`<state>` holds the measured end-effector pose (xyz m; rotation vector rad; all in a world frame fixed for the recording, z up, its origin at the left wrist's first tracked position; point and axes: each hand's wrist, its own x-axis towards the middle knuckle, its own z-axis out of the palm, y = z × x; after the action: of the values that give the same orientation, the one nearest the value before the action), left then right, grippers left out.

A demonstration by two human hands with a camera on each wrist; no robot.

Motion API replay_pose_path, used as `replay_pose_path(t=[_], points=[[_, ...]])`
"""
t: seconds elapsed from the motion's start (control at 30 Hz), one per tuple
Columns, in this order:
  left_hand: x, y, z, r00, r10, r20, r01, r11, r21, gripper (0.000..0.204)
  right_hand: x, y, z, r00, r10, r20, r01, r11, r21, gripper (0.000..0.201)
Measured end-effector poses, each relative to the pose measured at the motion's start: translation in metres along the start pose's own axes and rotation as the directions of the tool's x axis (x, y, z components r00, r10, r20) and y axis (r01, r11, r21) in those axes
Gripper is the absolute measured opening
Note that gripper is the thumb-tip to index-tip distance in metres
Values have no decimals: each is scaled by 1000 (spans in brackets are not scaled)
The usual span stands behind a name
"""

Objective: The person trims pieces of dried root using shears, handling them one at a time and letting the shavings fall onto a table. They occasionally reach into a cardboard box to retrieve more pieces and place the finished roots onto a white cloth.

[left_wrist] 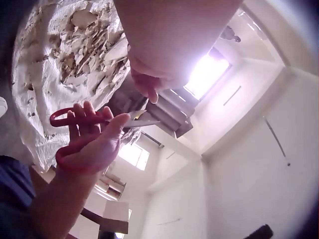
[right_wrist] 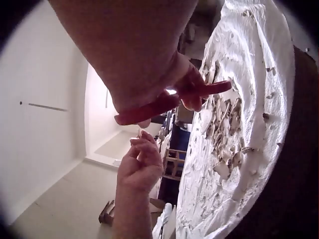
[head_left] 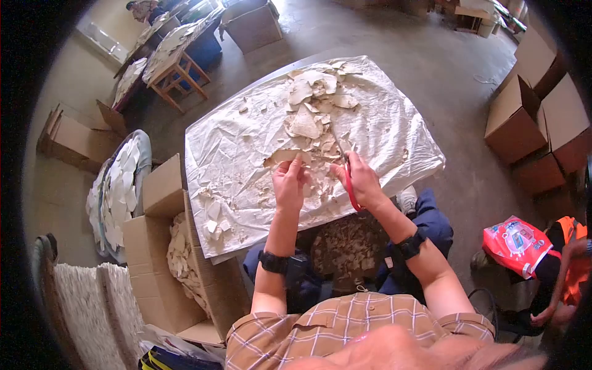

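In the head view my left hand (head_left: pixel 288 188) pinches a thin, pale flat piece with a brownish edge (head_left: pixel 279 156) between thumb and fingers, above the table. Red-handled scissors (head_left: pixel 350 188) are in my right hand (head_left: pixel 367 184), its fingers through the handle loops. Seen from the left wrist, the scissor blades (left_wrist: pixel 142 122) stand slightly parted, pointing toward the left hand. Beyond both hands lies a heap of similar dry, pale pieces (head_left: pixel 305 123) and brown scraps on a white cloth (head_left: pixel 394 135). The right wrist view shows the left hand (right_wrist: pixel 141 167) with fingers bent together.
A cardboard box (head_left: pixel 151 246) partly filled with pale pieces stands against the table's left side. Left of it are round heaps of pieces (head_left: pixel 123 191). Scraps (head_left: pixel 345 246) lie below, between my legs. Stacked boxes (head_left: pixel 515 120) and a person in an orange vest (head_left: pixel 570 231) are at right.
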<state>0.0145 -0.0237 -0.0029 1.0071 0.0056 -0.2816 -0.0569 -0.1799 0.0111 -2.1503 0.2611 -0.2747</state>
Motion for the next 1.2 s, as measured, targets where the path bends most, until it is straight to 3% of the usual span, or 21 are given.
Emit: replay_pose_path(t=[0.03,0.1,0.17,0.3,0.37,0.5,0.57,0.73,1.1,1.2], points=[[1,1,-1,1000,0,-4,0,1000,5,7,-4,-2,2,997,-70,11,71,992,-102,43],[1,3,2,998,-27,-55,26,999,-20,7,-9,-6,4,996,-82,31,85,990,-115,45],[-2,5,7,998,-36,-54,37,999,13,8,-12,-8,4,979,-204,28,205,965,-166,47],[-5,4,13,999,-33,-5,33,999,34,8,-14,-8,7,982,-186,23,187,961,-203,45],[-5,2,13,1000,-24,9,24,999,34,8,-14,-4,10,951,-308,-18,298,932,-204,46],[-5,4,9,998,-24,63,20,997,70,9,-14,-8,8,947,-319,-41,303,927,-221,43],[-5,4,7,996,-35,85,27,995,92,9,-16,-10,6,976,-216,31,217,944,-247,41],[-2,6,3,989,-46,142,27,991,135,10,-18,-9,5,971,-234,49,239,939,-246,40],[-3,10,6,990,-63,127,47,991,126,12,-21,-4,7,976,-203,82,216,954,-206,37],[-2,11,7,991,-78,110,64,990,123,12,-21,-2,7,958,-282,51,286,931,-229,37]])
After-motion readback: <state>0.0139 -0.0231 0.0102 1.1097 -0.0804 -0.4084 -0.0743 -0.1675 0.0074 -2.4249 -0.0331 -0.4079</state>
